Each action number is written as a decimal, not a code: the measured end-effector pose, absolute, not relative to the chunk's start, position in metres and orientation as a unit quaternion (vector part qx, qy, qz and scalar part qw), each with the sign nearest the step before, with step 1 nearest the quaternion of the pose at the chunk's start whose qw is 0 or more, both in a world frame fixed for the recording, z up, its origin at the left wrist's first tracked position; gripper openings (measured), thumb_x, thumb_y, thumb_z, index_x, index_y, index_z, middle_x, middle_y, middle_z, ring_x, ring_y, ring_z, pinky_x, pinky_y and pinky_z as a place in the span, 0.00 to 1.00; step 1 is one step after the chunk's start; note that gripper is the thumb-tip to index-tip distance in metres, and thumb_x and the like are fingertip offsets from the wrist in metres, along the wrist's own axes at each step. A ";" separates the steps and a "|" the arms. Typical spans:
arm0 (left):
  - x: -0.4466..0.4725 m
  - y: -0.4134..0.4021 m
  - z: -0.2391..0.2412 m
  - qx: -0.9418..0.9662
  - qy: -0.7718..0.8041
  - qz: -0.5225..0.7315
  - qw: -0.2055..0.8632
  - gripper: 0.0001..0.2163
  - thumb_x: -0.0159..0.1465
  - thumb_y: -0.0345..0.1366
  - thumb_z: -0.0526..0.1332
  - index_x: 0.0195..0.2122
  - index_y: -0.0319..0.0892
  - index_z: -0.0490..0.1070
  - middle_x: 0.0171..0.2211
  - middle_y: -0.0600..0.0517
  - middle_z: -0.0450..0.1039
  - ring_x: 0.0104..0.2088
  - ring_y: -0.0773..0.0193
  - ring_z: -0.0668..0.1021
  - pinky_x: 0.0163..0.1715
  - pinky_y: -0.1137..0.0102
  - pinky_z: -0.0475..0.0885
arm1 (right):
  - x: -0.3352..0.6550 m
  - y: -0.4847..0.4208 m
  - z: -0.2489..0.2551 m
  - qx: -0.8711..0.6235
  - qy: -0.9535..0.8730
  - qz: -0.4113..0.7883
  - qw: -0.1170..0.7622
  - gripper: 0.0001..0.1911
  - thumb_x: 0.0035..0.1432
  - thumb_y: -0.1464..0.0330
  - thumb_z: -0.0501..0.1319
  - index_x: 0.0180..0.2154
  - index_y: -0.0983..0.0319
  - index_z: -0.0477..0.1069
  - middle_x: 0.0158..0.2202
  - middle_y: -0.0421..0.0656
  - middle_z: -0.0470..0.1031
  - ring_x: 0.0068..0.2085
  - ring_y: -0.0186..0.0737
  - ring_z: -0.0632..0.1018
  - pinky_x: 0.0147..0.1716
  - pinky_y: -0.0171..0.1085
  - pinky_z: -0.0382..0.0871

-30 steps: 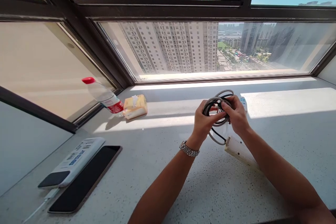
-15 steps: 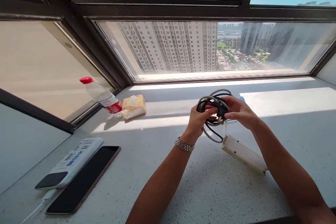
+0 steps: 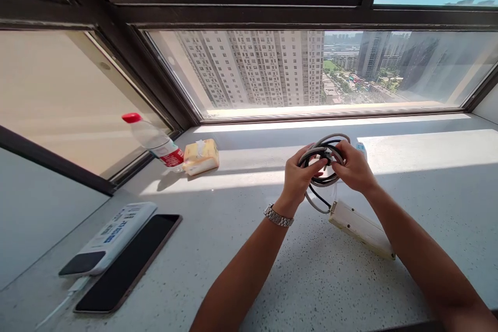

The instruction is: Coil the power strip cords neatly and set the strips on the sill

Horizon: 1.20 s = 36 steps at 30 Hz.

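Both hands grip a coiled bundle of grey and black power cable (image 3: 321,182) above the counter. My left hand (image 3: 299,176) is closed round the coil's left side, its thumb pointing inward. On the coil's right side my right hand (image 3: 353,166) is closed, thumb and fingers pressing at a dark part near the middle, largely hidden by the fingers. From the bundle, cable runs down to a white box-shaped power strip (image 3: 361,229), which lies on the counter below my right forearm.
A plastic bottle (image 3: 155,145) with a red cap and a yellow tissue pack (image 3: 202,156) stand at the back left. Nearer, a black-screened phone (image 3: 128,264) lies beside a white power bank (image 3: 112,236) with a cable. A small blue-and-white item (image 3: 361,149) sits behind my right hand.
The black plug that showed between my hands is now mostly covered. My right hand has turned and closed further on the coil, and my left hand has shifted slightly right.
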<state>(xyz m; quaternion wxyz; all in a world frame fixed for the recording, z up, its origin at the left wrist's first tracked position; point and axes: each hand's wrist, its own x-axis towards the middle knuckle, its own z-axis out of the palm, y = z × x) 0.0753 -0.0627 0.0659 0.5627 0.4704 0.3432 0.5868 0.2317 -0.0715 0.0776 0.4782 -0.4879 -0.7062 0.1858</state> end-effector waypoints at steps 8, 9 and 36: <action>0.081 -0.058 0.055 0.442 0.390 0.596 0.546 0.18 0.43 0.40 0.74 0.34 0.39 0.76 0.27 0.54 0.73 0.27 0.66 0.75 0.24 0.71 0.76 | 0.228 -0.073 0.081 -0.528 -0.716 0.195 0.412 0.07 0.48 0.65 0.59 0.31 0.60 0.65 0.25 0.36 0.69 0.26 0.34 0.68 0.27 0.34 0.60; 0.080 -0.057 0.055 0.448 0.395 0.595 0.539 0.18 0.43 0.40 0.73 0.34 0.38 0.76 0.28 0.54 0.73 0.27 0.66 0.75 0.25 0.71 0.76 | 0.229 -0.074 0.082 -0.536 -0.718 0.191 0.401 0.08 0.49 0.63 0.59 0.31 0.60 0.65 0.25 0.37 0.70 0.27 0.35 0.69 0.27 0.34 0.60; -0.032 0.117 0.006 0.283 0.600 0.678 0.317 0.14 0.60 0.40 0.60 0.25 0.45 0.53 0.16 0.61 0.52 0.16 0.74 0.59 0.18 0.73 0.59 | 0.290 -0.075 -0.010 -0.662 -0.702 0.149 0.216 0.55 0.48 0.37 0.58 0.68 0.60 0.49 0.70 0.55 0.47 0.69 0.62 0.50 0.62 0.62 0.52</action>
